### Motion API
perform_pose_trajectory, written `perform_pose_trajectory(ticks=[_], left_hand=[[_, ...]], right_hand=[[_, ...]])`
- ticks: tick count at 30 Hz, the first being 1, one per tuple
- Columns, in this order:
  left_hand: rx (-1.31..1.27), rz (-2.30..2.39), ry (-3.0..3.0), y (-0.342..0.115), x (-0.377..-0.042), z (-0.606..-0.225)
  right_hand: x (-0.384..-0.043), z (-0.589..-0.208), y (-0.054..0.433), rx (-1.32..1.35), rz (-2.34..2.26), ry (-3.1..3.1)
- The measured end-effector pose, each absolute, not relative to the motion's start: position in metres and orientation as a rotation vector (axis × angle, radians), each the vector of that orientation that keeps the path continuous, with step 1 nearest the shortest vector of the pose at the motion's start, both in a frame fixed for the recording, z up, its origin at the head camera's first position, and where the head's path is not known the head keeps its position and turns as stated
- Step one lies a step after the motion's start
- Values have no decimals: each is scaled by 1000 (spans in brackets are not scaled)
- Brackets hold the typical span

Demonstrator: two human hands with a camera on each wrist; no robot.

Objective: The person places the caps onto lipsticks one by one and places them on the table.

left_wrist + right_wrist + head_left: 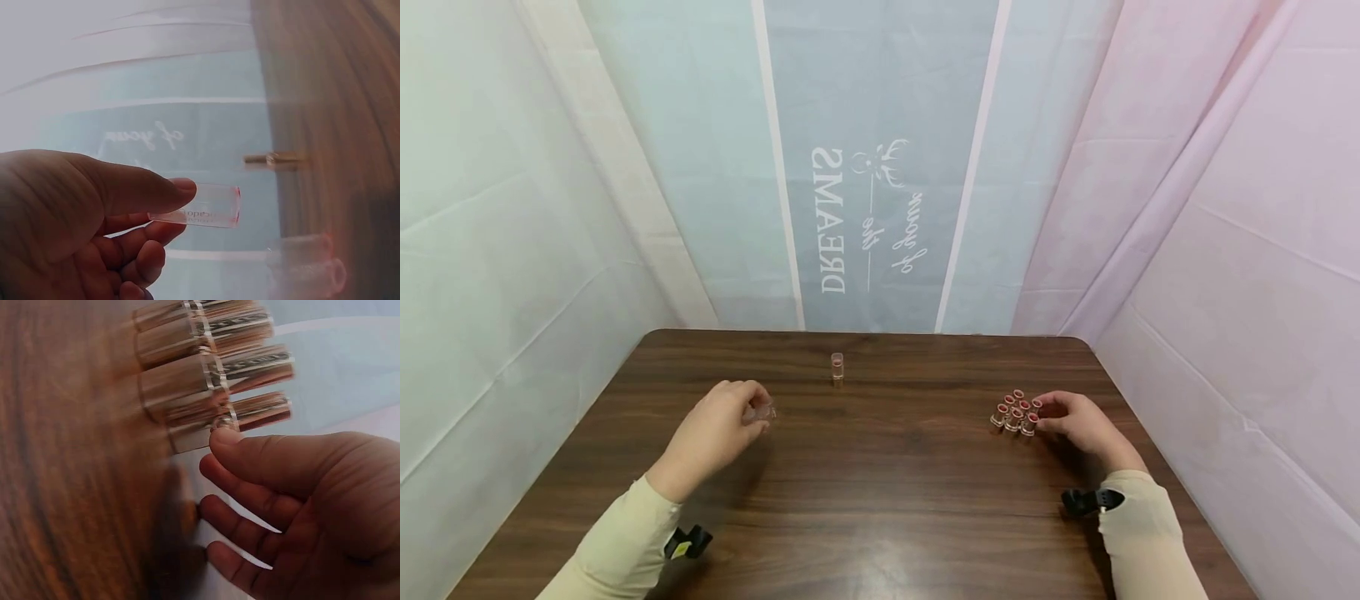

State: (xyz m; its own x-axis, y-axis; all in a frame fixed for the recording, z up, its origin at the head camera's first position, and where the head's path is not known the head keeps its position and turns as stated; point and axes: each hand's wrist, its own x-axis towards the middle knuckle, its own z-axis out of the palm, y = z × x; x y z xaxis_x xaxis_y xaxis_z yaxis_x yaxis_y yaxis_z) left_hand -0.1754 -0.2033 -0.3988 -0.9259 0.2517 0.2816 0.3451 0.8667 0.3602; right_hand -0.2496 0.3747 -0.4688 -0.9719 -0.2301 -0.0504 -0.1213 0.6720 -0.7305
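- On the left side of the worktop (887, 517), the left hand (707, 433) pinched a clear cap (215, 205) between thumb and fingers, its pink-tinted end pointing away from them.
- In that pinch, the cap looked thin-walled, stiff and very light; its glossy plastic would likely slip or crack if squeezed hard, so the sides near one end seemed the best hold.
- Just beyond the held cap in the left wrist view, more clear caps (306, 278) stood blurred, and probably toppled easily.
- On the right, the right hand (1086, 427) had thumb and fingers at the edge of a cluster of copper tubes (1015, 419); whether it gripped one or only touched it, I could not tell.
- Within that cluster, the tubes stood upright and close together, shiny, probably smooth and rigid; the wider lower body promised a surer grip than the narrow top.
- Farther back, between the hands, a lone tube (837, 371) stood upright, well apart from the cluster.
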Motion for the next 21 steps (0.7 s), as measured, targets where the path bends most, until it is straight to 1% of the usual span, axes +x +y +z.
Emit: perform_pose_trajectory(ticks=[6,15,18,21], left_hand=[[-467,-688,-2829,-200,-175,-392],[-510,-808,-2833,-209,-181,-398],[-524,-832,-2810,-212,-183,-397],[-529,-846,-2796,-215,-184,-396]], right_hand=[[-253,-476,375,-347,-1111,2777],[-254,-479,372,-319,-979,2880],[-253,-478,373,-288,-931,2928],[-252,-475,373,-200,-914,2972]])
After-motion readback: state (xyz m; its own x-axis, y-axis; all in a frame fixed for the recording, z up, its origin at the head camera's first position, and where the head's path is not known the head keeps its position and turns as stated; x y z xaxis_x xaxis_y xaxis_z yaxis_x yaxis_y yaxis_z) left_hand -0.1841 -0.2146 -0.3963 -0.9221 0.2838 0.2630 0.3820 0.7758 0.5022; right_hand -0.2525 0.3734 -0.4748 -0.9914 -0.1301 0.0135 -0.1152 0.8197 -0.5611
